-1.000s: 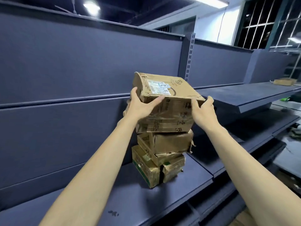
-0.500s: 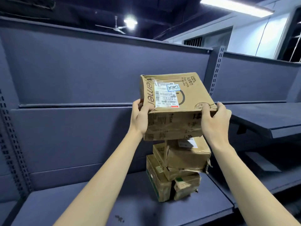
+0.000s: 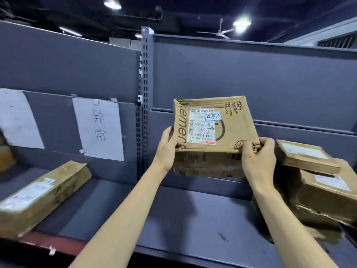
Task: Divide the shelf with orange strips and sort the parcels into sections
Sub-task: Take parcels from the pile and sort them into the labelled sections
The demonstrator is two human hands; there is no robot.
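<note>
1. Both hands clamped one cardboard parcel by its near corners: left hand curled round the left edge, right hand with thumb on top and fingers wrapped at the right corner. Grip firm on both sides.
2. Parcel was held in the air, label up, clear of the shelf deck and in front of the grey back panel.
3. To its right, a stack of parcels sat on the same shelf, just beside the right hand.
4. In the bay to the left, a long flat parcel lay under a paper sign.
5. No orange strips visible anywhere; a reddish edge showed on the left bay's front lip, nature unclear.
6. Judgement: dividing looked not yet done in this bay; sorting only begun, with the stack and the held parcel left to place.
</note>
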